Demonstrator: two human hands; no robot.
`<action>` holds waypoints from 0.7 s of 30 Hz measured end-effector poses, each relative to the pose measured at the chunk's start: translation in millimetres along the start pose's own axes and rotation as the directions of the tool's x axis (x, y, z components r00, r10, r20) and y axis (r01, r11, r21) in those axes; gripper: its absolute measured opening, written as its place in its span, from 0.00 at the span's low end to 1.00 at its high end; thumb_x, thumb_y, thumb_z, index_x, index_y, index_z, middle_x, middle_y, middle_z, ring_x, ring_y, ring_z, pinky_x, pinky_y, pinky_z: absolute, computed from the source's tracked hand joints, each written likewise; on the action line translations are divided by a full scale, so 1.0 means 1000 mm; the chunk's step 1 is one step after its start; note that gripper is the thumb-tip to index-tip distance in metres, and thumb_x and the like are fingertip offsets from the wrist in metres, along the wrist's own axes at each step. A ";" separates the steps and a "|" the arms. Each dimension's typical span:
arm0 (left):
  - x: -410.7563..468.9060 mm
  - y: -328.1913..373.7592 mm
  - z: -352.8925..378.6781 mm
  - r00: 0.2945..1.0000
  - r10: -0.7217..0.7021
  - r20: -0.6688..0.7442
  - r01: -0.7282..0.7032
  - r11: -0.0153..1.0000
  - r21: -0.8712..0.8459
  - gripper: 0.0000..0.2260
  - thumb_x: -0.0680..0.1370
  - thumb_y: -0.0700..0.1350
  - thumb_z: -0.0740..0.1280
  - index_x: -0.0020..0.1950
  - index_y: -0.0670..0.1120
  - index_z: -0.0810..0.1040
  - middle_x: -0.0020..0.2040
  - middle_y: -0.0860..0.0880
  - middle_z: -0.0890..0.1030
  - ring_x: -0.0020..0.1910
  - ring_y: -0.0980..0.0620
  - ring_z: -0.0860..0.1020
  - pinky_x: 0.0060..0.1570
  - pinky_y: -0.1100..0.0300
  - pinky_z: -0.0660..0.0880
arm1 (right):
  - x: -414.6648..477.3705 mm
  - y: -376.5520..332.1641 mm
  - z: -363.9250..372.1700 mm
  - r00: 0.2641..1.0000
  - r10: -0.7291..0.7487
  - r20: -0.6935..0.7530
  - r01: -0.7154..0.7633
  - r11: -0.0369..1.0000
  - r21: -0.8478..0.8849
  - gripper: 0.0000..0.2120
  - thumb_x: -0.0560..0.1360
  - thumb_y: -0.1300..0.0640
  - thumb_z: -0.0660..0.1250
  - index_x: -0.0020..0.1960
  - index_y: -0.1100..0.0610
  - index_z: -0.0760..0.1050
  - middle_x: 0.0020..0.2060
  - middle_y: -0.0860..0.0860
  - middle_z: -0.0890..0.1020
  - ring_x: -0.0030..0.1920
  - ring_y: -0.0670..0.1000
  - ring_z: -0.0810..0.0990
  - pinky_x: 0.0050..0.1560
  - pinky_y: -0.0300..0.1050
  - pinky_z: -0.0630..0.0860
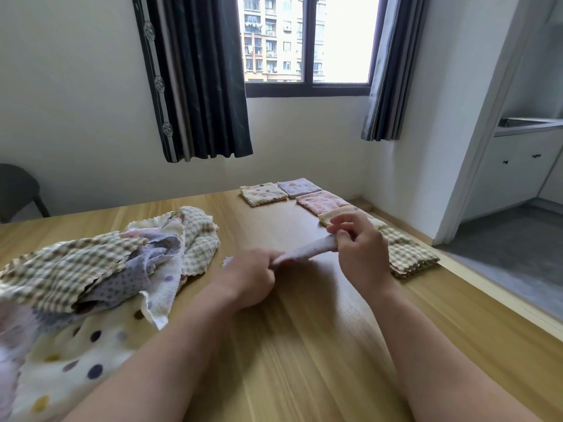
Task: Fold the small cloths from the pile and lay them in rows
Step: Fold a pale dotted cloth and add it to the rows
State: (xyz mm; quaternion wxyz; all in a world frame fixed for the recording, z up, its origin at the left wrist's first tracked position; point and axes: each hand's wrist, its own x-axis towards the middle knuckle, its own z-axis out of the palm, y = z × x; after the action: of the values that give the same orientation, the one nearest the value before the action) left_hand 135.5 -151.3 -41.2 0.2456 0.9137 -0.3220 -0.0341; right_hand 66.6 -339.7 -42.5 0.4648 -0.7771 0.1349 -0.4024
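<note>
Both hands are up over the middle of the counter (304, 345), w/ a white cloth (307, 249) stretched between them, bunched into a narrow strip. Left hand (249, 278): grip clamped on the near-left end of that cloth, fingers curled round it, and a scrap of scalloped edge pokes out left of the knuckles. Right hand (362, 251): grip pinching the far-right end, thumb and fingertips together on the fabric, other fingers bent above it. The cloth looks lifted just off the wood; can't tell if any part touches.

The pile (91, 269) sits on the left of the counter, just beside the left forearm. It's a loose heap: checked pieces on top, a lilac dotted one in the middle, and a big cream one w/ coloured dots spilling toward the near edge.

Far-right corner has the folded ones, laid flat. Back row: cream dotted square (263, 193) and lilac square (299, 187) side by side. Coming nearer along the right edge: pink square (322, 201), then a pale yellow square (335, 214) mostly hidden behind the right hand, then a checked square (408, 254) nearest, just beyond the right wrist.

Bkgd: window (307, 41) w/ dark curtains (198, 80), a dark chair (18, 190) far left, white cabinet (515, 172) thru the opening at right.
</note>
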 end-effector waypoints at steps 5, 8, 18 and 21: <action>-0.004 -0.013 -0.048 0.979 0.006 -0.204 0.013 0.996 0.092 0.20 0.72 0.34 0.62 0.55 0.50 0.86 0.48 0.50 0.85 0.48 0.49 0.80 0.51 0.50 0.80 | 0.000 0.001 -0.006 0.999 -0.040 0.036 0.040 0.999 0.002 0.20 0.69 0.68 0.68 0.56 0.50 0.79 0.48 0.43 0.83 0.51 0.44 0.82 0.54 0.36 0.76; -0.009 -0.020 -0.066 0.952 -0.016 -0.307 0.013 1.000 -0.013 0.21 0.71 0.31 0.62 0.54 0.49 0.86 0.47 0.52 0.85 0.49 0.52 0.81 0.46 0.59 0.77 | 0.001 0.005 -0.005 0.994 -0.095 0.049 0.097 0.994 -0.049 0.24 0.69 0.71 0.69 0.61 0.52 0.77 0.49 0.46 0.83 0.48 0.44 0.82 0.49 0.28 0.74; -0.011 -0.038 -0.088 0.922 -0.328 -0.207 -0.023 0.488 -0.873 0.07 0.72 0.45 0.75 0.45 0.43 0.84 0.40 0.47 0.84 0.41 0.50 0.79 0.44 0.54 0.75 | 0.010 0.010 -0.012 0.996 0.030 0.082 -0.054 0.947 0.315 0.09 0.75 0.59 0.74 0.43 0.66 0.82 0.35 0.57 0.80 0.38 0.51 0.75 0.42 0.49 0.71; -0.006 -0.037 -0.081 0.912 -0.393 -0.118 0.080 0.453 -0.888 0.04 0.79 0.42 0.70 0.46 0.42 0.83 0.39 0.46 0.81 0.41 0.50 0.77 0.45 0.53 0.75 | 0.012 0.015 -0.012 0.973 0.197 0.120 -0.226 0.919 0.323 0.09 0.75 0.60 0.73 0.42 0.67 0.80 0.34 0.51 0.78 0.38 0.49 0.75 0.42 0.46 0.71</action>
State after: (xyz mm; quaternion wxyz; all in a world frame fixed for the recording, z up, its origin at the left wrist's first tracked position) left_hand 169.9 -88.0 11.4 0.7111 0.6929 -0.0856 -0.0834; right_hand 67.5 -362.2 -45.6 0.6361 -0.6840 0.1281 -0.3334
